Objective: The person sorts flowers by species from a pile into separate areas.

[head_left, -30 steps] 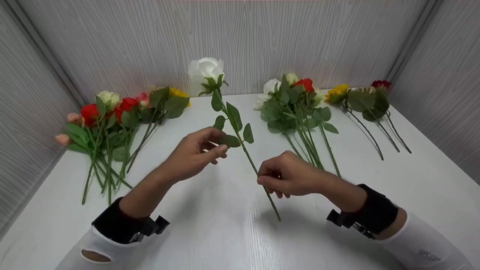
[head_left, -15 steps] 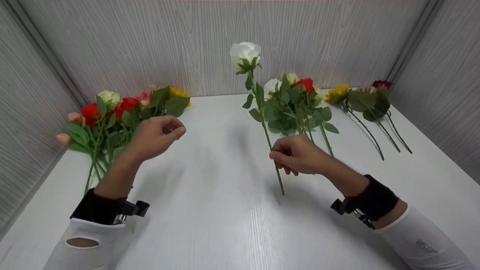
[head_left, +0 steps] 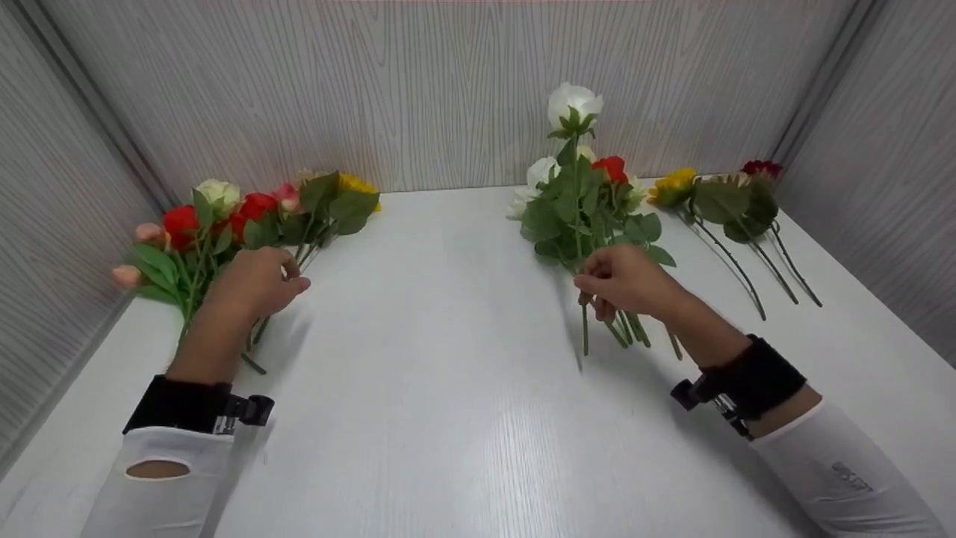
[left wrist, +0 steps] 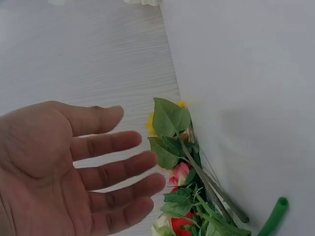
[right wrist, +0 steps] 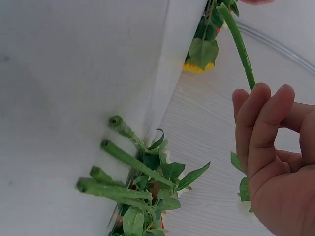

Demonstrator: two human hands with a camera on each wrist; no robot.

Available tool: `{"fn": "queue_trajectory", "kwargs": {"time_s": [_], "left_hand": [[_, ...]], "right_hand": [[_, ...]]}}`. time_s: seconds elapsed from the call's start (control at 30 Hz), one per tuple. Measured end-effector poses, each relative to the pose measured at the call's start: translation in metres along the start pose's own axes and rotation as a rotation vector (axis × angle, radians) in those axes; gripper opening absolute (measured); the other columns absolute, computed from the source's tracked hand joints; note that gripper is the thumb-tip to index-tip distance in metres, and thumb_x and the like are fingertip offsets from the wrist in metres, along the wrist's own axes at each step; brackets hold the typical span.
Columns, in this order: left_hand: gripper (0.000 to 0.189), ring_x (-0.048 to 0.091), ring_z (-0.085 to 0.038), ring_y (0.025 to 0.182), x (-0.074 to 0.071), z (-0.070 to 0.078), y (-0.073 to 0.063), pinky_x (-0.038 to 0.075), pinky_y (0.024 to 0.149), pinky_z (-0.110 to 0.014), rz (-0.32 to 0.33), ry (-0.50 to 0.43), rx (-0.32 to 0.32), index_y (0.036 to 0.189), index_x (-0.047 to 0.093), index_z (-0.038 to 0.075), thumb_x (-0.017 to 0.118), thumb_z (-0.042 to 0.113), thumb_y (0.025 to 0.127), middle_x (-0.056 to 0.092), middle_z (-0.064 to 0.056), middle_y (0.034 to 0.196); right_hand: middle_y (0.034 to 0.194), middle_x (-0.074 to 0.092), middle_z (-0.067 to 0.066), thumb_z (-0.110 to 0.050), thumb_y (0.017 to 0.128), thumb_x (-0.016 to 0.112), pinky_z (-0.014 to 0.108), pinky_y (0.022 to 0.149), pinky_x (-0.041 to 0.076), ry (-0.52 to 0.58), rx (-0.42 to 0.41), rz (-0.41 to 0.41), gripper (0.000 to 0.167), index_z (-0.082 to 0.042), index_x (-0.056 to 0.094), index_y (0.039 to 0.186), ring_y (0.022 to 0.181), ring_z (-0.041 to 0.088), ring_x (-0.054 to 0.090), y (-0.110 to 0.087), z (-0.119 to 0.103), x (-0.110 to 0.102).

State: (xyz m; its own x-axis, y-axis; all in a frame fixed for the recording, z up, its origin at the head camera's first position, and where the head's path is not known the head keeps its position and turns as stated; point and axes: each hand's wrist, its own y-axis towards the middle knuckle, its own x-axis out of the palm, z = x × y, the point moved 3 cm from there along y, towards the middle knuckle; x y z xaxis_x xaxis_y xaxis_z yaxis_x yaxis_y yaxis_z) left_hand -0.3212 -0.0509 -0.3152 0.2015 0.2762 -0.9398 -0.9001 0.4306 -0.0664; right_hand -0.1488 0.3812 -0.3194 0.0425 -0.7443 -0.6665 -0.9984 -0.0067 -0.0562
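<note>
A white rose (head_left: pixel 573 104) stands nearly upright, its stem pinched low down by my right hand (head_left: pixel 627 280). In the right wrist view, the cut end of that green stem (right wrist: pixel 237 42) sticks out past the fingertips. Behind it lies a pile of roses, with a red rose (head_left: pixel 611 169) and another white rose (head_left: pixel 543 172) among leaves. My left hand (head_left: pixel 258 284) hovers over the stems of the left pile, holding nothing. Its fingers look relaxed and spread in the left wrist view, apart from the flowers there.
In the left pile are red roses (head_left: pixel 181 228), a pale rose (head_left: pixel 218 198), peach tulips (head_left: pixel 127 276) and a yellow sunflower (head_left: pixel 357 184). At the right lie another sunflower (head_left: pixel 674 185) and a dark red flower (head_left: pixel 762 169). Grey wood-patterned walls (head_left: pixel 463 90) enclose the white table (head_left: pixel 418 418).
My left hand has let go of the white rose's leaf and moved left to the left pile. My right hand has carried the rose right and away from me, bringing it more upright.
</note>
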Motion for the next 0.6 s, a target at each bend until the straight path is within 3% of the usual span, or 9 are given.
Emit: {"fn": "queue_trajectory", "kwargs": {"time_s": [0.2,0.4,0.6], "left_hand": [[0.041,0.062,-0.045,0.097,0.002,-0.023,0.002,0.054,0.075,-0.054,-0.049,0.123,-0.047,0.118,0.062,-0.010,0.064,0.024,0.095,0.062,-0.034,0.114],[0.041,0.063,-0.044,0.097,0.014,-0.035,0.006,0.054,0.079,-0.051,-0.192,0.114,-0.027,0.110,0.065,-0.015,0.067,0.022,0.091,0.065,-0.034,0.109],[0.036,0.060,-0.033,0.081,0.019,-0.039,0.007,0.052,0.066,-0.040,-0.210,0.099,-0.035,0.102,0.066,-0.015,0.070,0.018,0.089,0.066,-0.031,0.096]], "right_hand": [[0.092,0.074,0.024,-0.017,0.102,0.056,0.038,0.057,0.059,0.003,0.050,0.073,0.025,0.006,0.063,0.103,0.054,0.019,0.066,0.004,0.013,-0.016],[0.081,0.073,0.016,-0.021,0.100,0.060,0.042,0.059,0.059,-0.051,0.092,0.157,0.024,0.002,0.066,0.098,0.051,0.018,0.065,0.007,0.030,-0.031],[0.077,0.073,0.012,-0.023,0.100,0.060,0.040,0.055,0.056,-0.111,0.125,0.150,0.027,0.004,0.068,0.102,0.049,0.016,0.062,0.008,0.041,-0.038]]}}
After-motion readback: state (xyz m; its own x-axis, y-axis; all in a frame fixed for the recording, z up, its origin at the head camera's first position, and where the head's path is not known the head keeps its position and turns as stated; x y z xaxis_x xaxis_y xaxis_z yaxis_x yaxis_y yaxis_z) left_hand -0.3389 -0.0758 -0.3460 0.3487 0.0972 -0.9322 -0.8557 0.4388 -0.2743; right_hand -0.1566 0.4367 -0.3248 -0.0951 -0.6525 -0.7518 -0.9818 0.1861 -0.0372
